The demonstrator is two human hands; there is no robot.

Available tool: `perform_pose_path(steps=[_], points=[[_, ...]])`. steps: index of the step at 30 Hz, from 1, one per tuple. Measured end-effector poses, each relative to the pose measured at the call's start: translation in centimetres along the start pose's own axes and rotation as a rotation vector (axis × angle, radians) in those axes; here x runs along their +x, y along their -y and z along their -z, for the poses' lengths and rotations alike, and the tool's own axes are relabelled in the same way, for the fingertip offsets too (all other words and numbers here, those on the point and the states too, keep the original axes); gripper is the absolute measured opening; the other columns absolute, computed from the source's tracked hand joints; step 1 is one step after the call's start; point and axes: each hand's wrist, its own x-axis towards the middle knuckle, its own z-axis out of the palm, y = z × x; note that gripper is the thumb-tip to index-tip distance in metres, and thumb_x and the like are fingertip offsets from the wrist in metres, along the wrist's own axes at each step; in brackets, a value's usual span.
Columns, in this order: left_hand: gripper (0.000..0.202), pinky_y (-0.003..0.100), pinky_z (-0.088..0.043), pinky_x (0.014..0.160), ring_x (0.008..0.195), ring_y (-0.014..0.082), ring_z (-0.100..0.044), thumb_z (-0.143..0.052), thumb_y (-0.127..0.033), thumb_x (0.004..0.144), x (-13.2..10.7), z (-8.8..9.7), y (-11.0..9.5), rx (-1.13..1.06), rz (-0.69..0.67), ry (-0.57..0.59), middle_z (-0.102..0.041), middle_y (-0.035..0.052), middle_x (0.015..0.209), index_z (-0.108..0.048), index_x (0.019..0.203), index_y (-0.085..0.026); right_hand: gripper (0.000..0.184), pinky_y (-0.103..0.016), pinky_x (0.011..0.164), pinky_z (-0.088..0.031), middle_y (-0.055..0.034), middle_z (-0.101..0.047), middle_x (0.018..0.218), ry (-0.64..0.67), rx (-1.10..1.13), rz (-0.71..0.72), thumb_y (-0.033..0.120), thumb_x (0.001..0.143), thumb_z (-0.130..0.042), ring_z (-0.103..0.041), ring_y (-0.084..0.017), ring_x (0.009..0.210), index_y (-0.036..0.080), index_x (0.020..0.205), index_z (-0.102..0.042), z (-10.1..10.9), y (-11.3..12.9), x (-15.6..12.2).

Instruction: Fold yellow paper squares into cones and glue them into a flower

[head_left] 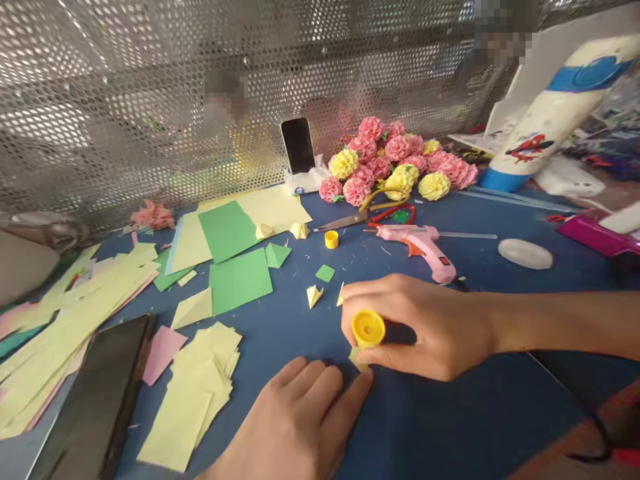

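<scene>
Blue tabletop, smooth, backed by a perforated metal wall. Right hand closed around a round yellow glue stick, just above a small pale paper piece; left hand open and flat, fingertips at that piece. Paper stacks crowd the left; bare blue on the right

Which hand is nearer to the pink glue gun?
Right. The right hand, gripping a yellow glue stick, is just in front of the pink glue gun. The left hand rests flat farther toward the near edge, off to the gun's left.
</scene>
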Motion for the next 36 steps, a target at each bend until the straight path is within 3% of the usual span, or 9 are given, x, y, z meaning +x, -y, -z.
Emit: perform_pose_path(steps=[36], points=[[0.032,0.032,-0.044,0.049,0.055,0.0187,-0.054,-0.037,-0.015,0.101,0.32,0.19,0.13,-0.003,-0.004,0.028,-0.060,0.0040,0.069,-0.059,0.123,-0.008,0.007,-0.025,0.064,-0.040,-0.0024,-0.057,0.079,0.010,-0.064,-0.024,0.019,0.090,-0.061,-0.047,-0.012,0.066,0.013,0.088,-0.061,0.20,0.42,-0.40]])
